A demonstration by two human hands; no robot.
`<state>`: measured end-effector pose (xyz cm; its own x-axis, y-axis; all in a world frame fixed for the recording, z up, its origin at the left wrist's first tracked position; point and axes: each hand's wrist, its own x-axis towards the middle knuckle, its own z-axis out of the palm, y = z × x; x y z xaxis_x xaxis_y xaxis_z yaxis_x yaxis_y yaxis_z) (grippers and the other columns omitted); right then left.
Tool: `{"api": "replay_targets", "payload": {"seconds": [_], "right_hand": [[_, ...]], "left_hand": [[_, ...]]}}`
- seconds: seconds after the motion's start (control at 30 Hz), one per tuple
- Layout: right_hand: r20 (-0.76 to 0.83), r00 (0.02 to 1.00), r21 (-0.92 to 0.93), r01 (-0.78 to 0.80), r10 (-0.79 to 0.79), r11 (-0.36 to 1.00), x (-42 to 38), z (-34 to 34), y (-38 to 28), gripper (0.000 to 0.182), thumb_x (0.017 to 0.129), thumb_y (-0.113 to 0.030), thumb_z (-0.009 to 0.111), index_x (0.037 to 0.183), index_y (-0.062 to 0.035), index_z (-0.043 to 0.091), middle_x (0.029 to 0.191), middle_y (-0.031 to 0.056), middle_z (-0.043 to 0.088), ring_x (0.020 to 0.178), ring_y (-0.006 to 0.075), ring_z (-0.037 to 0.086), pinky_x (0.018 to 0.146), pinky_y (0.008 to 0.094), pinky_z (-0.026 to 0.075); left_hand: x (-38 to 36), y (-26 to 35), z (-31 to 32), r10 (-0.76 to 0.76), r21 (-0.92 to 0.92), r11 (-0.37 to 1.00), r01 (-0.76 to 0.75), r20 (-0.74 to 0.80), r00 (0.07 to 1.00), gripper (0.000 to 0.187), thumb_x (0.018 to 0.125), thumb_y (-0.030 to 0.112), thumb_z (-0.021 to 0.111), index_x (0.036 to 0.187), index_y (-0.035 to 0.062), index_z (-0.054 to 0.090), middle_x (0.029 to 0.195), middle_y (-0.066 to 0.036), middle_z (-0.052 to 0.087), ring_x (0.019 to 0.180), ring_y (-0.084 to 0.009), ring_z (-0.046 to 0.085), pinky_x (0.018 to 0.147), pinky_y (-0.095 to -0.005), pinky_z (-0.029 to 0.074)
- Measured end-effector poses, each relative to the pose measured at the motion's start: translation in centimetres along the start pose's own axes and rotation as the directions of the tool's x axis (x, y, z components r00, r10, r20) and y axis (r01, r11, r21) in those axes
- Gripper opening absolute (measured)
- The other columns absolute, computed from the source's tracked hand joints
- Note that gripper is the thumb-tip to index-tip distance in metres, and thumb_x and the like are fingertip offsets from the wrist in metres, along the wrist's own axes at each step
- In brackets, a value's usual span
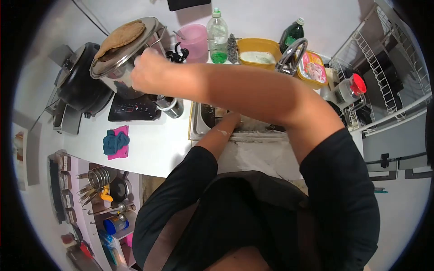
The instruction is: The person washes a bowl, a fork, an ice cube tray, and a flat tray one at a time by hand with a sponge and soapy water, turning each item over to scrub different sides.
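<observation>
Bent inward are the fingers of the right hand [151, 72], at the near side of the steel pot [129, 89]; I cannot tell whether they grasp something or only fold on themselves, because the back of the hand covers them. This arm stretches across the view, over the sink [195, 127]; the left hand [233, 118] is down inside the sink, mostly hidden under the right forearm; I cannot tell what its grip is, and a small white smear shows on its forearm.

The pot is at the left of the sink, above the black cooktop [133, 109]; its lid [148, 31] carries a flat brown piece [120, 38], whose material is unclear; a dark round cooker [83, 86] stands at the pot's left; a metal cup [172, 108] is between cooktop and sink. Behind the right arm stand a pink container [193, 43], a clear bottle [218, 38] with green liquid at its bottom, a yellow tub [257, 47] and the curved faucet [289, 56]; on the white counter [158, 144], at the left, a teal cloth [115, 142] lies upon a pink one.
</observation>
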<state>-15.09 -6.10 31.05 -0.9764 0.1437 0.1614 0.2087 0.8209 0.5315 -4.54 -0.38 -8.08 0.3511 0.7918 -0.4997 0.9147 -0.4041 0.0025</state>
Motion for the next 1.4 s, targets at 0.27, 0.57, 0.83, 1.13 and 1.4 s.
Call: {"api": "replay_targets", "payload": {"seconds": [0.27, 0.57, 0.83, 1.13, 1.4], "right_hand": [[-0.120, 0.843, 0.603, -0.358, 0.525, 0.713, -17.8, 8.7, 1.7, 0.029, 0.066, -0.014, 0.061, 0.094, -0.0118, 0.058, 0.080, 0.0057, 0.054, 0.084, 0.0255, 0.053, 0.072, 0.0384, 0.044], [0.182, 0.822, 0.590, -0.530, 0.539, 0.609, -27.1, 22.4, -2.0, 0.033, 0.074, -0.037, 0.061, 0.093, -0.0116, 0.058, 0.090, 0.0103, 0.058, 0.088, 0.0288, 0.055, 0.074, 0.0394, 0.045], [0.119, 0.008, 0.755, -0.650, 0.993, -0.086, -27.3, 27.3, -1.1, 0.045, 0.076, -0.049, 0.060, 0.061, -0.0067, 0.060, 0.054, 0.0081, 0.056, 0.048, 0.0233, 0.054, 0.051, 0.0325, 0.045], [0.818, 0.091, 0.446, 0.524, 0.568, -0.726, -27.7, 24.2, -4.4, 0.036, 0.083, -0.040, 0.056, 0.101, -0.0090, 0.055, 0.086, 0.0003, 0.056, 0.072, 0.0160, 0.052, 0.068, 0.0315, 0.045], [0.458, -0.134, 0.888, 0.100, 0.879, -0.448, -26.1, 27.4, -2.7, 0.015, 0.077, -0.016, 0.067, 0.085, -0.0060, 0.058, 0.073, -0.0004, 0.057, 0.062, 0.0089, 0.050, 0.058, 0.0241, 0.041]], "left_hand": [[-1.4, -2.1, -1.2, 0.020, 0.042, 0.999, -0.019, -0.021, 1.000, 0.022, 0.072, 0.015, 0.056, 0.090, 0.0046, 0.065, 0.093, -0.016, 0.063, 0.088, -0.0304, 0.061, 0.076, -0.0407, 0.047], [-12.0, 0.2, -13.3, -0.186, -0.370, 0.923, 0.106, -0.189, 0.964, 0.023, 0.082, 0.019, 0.046, 0.084, 0.0040, 0.064, 0.092, -0.017, 0.063, 0.086, -0.0323, 0.061, 0.074, -0.0410, 0.048], [-8.7, 3.2, -6.0, -0.096, -0.826, 0.488, -0.283, -0.373, 0.923, 0.029, 0.092, 0.030, 0.035, 0.083, 0.0094, 0.052, 0.065, -0.004, 0.051, 0.055, -0.0183, 0.050, 0.044, -0.0328, 0.040], [-9.8, 4.1, -8.4, -0.152, -0.934, -0.354, -0.039, 0.016, 0.988, 0.026, 0.092, 0.035, 0.032, 0.081, 0.0162, 0.046, 0.058, 0.004, 0.040, 0.043, -0.0100, 0.034, 0.036, -0.0270, 0.024], [-7.4, 2.2, -5.4, 0.023, -0.613, 0.370, -0.698, -0.745, 0.666, 0.020, 0.089, 0.026, 0.036, 0.081, 0.0105, 0.047, 0.065, -0.003, 0.045, 0.045, -0.0159, 0.041, 0.037, -0.0311, 0.033]]}}
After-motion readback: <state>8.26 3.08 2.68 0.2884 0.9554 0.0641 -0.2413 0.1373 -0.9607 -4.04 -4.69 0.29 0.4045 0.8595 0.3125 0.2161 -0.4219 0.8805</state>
